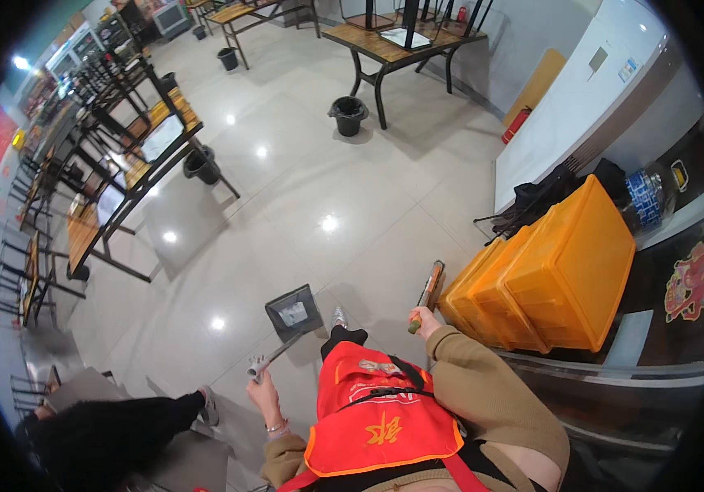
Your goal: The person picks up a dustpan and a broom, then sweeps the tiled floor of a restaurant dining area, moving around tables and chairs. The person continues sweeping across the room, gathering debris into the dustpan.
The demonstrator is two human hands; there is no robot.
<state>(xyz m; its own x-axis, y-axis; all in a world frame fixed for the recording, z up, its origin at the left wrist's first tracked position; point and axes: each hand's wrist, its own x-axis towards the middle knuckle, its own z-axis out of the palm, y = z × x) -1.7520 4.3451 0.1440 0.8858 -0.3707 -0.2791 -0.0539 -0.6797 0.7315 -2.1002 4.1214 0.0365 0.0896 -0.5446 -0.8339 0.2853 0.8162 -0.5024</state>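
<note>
My left hand (263, 393) is closed around the upper end of a grey handle (278, 352). That handle runs down to a dark long-handled dustpan (275, 309) by my foot, with something pale inside its pan. In my right hand (428, 323) is a stick-like handle with an olive end (414, 324). Its orange and dark length (432, 283) points away from me, beside the stacked crates; its far end is hard to make out, so I cannot tell what tool it is. Between my hands hangs a red apron (376, 381) with orange edging.
Stacked orange plastic crates (549, 277) stand close on my right, beside a white upright appliance (573, 104). A black bin (348, 117) sits by a wooden table (389, 46) bearing upturned chairs. More tables (136, 172) line the left. A person in black (118, 430) is at lower left.
</note>
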